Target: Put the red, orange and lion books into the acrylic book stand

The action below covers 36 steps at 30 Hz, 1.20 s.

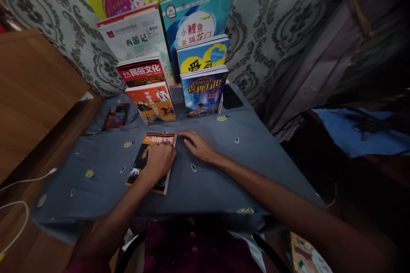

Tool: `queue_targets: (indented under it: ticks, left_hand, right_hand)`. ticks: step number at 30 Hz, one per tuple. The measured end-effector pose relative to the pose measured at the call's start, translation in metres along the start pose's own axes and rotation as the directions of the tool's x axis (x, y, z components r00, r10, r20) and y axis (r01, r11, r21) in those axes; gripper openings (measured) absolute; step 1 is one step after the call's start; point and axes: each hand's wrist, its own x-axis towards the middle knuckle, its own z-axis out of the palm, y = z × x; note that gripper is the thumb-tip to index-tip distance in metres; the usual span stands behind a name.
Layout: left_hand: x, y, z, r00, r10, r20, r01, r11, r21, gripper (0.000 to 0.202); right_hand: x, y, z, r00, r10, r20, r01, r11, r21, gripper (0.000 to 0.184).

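A dark book with an orange border and a panda on its cover (pixel 140 163) lies flat on the cloth-covered table. On top of this book rests my left hand (pixel 161 160), its fingers curled in like a fist, hiding the cover's middle; I see nothing held in it. My right hand (pixel 199 146) lies just to the right of the book on the cloth. Its index finger stretches out to the book's top right corner, and the hand holds nothing.
Behind the hands, books stand in two stepped columns, with an orange book (pixel 153 104) and a blue book (pixel 203 94) in front. A black phone-like slab (pixel 232 97) lies beside them. A pixelated patch (pixel 115 115) is at left, near a wooden cabinet (pixel 38 98).
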Motion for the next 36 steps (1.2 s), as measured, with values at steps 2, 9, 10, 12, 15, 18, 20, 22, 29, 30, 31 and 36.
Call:
queue_targets:
  ticks: [2,9,10,12,15,18,20,22,29,30,31,36]
  left_hand:
    - [0.000,-0.002,-0.002,1.000,-0.019,-0.002,0.019,1.000,-0.004,0.038]
    - [0.000,-0.002,-0.002,1.000,-0.025,-0.003,0.025,0.999,-0.024,0.040]
    - [-0.001,-0.001,-0.001,1.000,-0.026,-0.007,0.026,0.999,-0.021,0.040]
    - [-0.002,0.001,0.002,0.999,-0.032,-0.018,0.032,0.999,-0.017,0.040]
    - [-0.005,0.002,0.006,0.999,-0.025,-0.045,0.023,0.999,-0.034,0.037]
    - [-0.009,-0.005,0.014,0.997,-0.007,-0.079,0.002,0.998,-0.067,0.033]
    - [-0.014,-0.013,0.023,0.992,0.028,-0.127,-0.042,0.993,-0.113,0.027]
    - [-0.019,-0.024,0.036,0.975,0.086,-0.207,-0.123,0.977,-0.172,0.027]
    - [-0.014,-0.060,0.066,0.944,0.130,-0.302,-0.208,0.947,-0.243,0.039]
    - [-0.011,-0.063,0.066,0.950,0.114,-0.291,-0.190,0.951,-0.246,0.039]
    - [-0.007,-0.067,0.066,0.955,0.101,-0.279,-0.173,0.953,-0.247,0.039]
    - [-0.003,-0.077,0.064,0.963,0.113,-0.245,-0.180,0.945,-0.272,0.040]
  right_hand:
    - [0.000,-0.001,0.000,1.000,-0.004,-0.011,0.004,1.000,0.001,0.039]
    - [-0.001,0.001,-0.001,1.000,-0.022,-0.008,0.022,1.000,-0.008,0.042]
    - [-0.001,0.001,-0.001,0.999,-0.032,-0.007,0.031,0.999,-0.013,0.043]
    - [-0.001,0.000,0.000,0.998,-0.068,0.016,0.068,0.997,-0.023,0.046]
    - [0.000,-0.004,0.002,0.984,-0.125,0.125,0.136,0.988,-0.078,0.046]
    - [0.000,-0.011,0.002,0.966,-0.117,0.232,0.161,0.971,-0.177,0.041]
    - [-0.002,-0.017,0.002,0.961,-0.105,0.257,0.165,0.960,-0.224,0.038]
    - [-0.003,-0.022,0.002,0.962,-0.092,0.256,0.161,0.951,-0.264,0.038]
    - [0.030,-0.019,0.020,0.953,-0.055,0.299,0.164,0.921,-0.352,0.039]
    - [0.039,-0.016,0.023,0.949,-0.050,0.312,0.164,0.922,-0.351,0.038]
    - [0.049,-0.013,0.027,0.945,-0.037,0.324,0.158,0.922,-0.354,0.038]
    - [0.081,0.000,0.039,0.923,0.001,0.386,0.158,0.911,-0.380,0.042]
